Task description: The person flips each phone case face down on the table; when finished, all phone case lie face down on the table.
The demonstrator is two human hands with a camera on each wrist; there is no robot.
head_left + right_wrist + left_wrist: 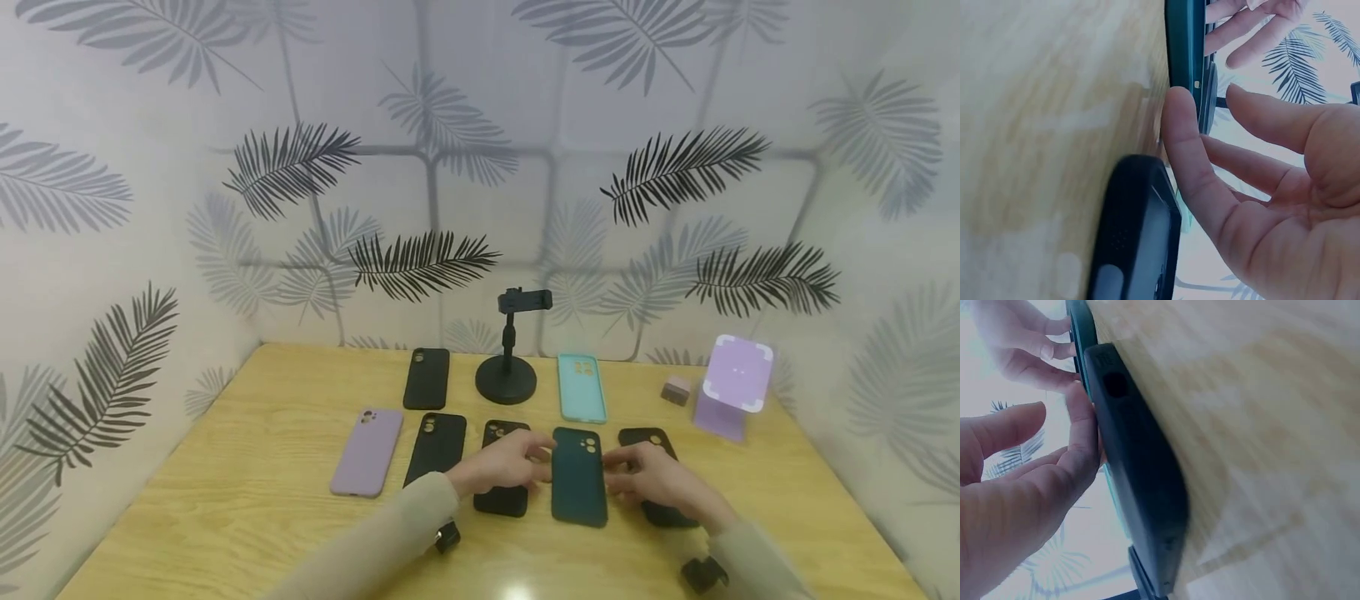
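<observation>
A dark teal phone case (577,483) lies on the table between my two hands. My left hand (513,462) is at its left edge, over a black phone case (501,500) that it partly covers. On the other side, my right hand (651,475) reaches the teal case's right edge, above another black phone case (663,514). In the right wrist view, a fingertip of the right hand (1241,194) meets the teal case's (1186,50) side. The left hand (1035,481) has loosely bent fingers and grips nothing in the left wrist view.
Farther left lie a black case (437,446), a lilac case (367,452) and another black case (427,379). Behind stand a black phone stand (507,379) and a turquoise case (582,390). A small block (676,390) and a purple stand (735,383) are at right.
</observation>
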